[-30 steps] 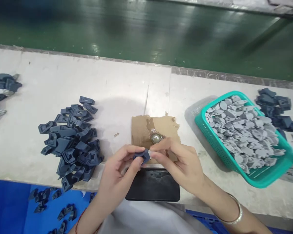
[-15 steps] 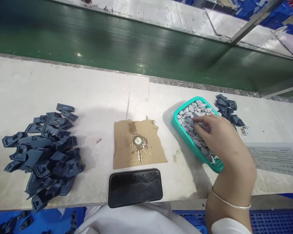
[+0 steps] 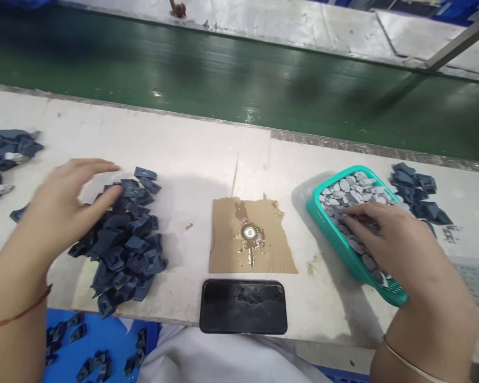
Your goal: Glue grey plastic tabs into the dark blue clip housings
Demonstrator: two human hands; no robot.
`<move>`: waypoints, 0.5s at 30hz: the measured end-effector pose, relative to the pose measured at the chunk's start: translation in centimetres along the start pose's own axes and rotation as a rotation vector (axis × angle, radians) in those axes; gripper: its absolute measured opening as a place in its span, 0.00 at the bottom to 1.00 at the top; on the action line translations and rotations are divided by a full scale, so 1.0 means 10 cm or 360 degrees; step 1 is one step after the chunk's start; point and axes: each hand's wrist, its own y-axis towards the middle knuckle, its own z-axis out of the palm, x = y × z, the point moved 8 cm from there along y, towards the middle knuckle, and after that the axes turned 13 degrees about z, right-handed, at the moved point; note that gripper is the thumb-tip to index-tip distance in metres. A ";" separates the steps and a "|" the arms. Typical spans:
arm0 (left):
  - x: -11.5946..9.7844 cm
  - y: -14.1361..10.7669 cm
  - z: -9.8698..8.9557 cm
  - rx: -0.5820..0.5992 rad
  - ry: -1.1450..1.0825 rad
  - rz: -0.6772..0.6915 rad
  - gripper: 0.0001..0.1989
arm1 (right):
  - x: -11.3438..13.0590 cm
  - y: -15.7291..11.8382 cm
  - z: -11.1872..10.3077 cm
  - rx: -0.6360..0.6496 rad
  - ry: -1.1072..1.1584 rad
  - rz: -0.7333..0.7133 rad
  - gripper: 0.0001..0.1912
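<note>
My left hand (image 3: 66,207) is over the pile of dark blue-grey plastic pieces (image 3: 130,255), its thumb and fingers spread with nothing between them. Inside the green basket (image 3: 335,255), my right hand (image 3: 399,244) has its thumb and fingertips drawn together among small flat light-grey pieces (image 3: 345,185). Whatever is between those fingertips is hidden. Between the hands lies a cardboard square (image 3: 227,250), bearing a small round metal-rimmed disc (image 3: 249,231) with shiny wet splashes around it.
A black phone (image 3: 243,307) lies at the table's front edge. More dark pieces (image 3: 415,189) sit beyond the basket, and another group (image 3: 14,143) is at the far left. A green conveyor belt (image 3: 207,74) runs behind the table. Below left, a blue bin (image 3: 74,356) contains dark pieces.
My left hand has come into view over the dark pile. The right hand stays in the basket, fingertips closer together. The view has shifted left, showing another group of pieces.
</note>
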 end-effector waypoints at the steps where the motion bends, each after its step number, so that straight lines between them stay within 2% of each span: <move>1: -0.16 0.13 0.02 0.0073 -0.0029 0.0065 0.24 | -0.03 0.00 -0.01 -0.0007 0.0030 0.0034 0.15; 4: -0.31 0.26 0.10 0.0270 -0.0036 0.0105 0.23 | -0.15 0.00 -0.06 -0.0086 0.0132 0.0164 0.15; 7: -0.26 0.23 0.14 0.0290 0.0007 0.0219 0.22 | -0.16 -0.06 -0.16 -0.0253 0.0316 0.0231 0.16; 10: -0.20 0.20 0.14 0.0241 0.0083 0.0298 0.23 | 0.06 -0.18 -0.26 -0.0392 0.0677 0.0097 0.17; 12: -0.21 0.19 0.11 0.0185 0.0120 0.0325 0.25 | 0.25 -0.28 -0.30 -0.0443 0.1032 -0.0001 0.13; 14: -0.24 0.19 0.09 0.0174 0.0093 0.0285 0.28 | 0.44 -0.35 -0.25 -0.0356 0.1381 -0.0067 0.06; 15: -0.25 0.18 0.07 0.0162 0.0074 0.0238 0.28 | 0.56 -0.36 -0.17 -0.0219 0.1466 -0.0090 0.04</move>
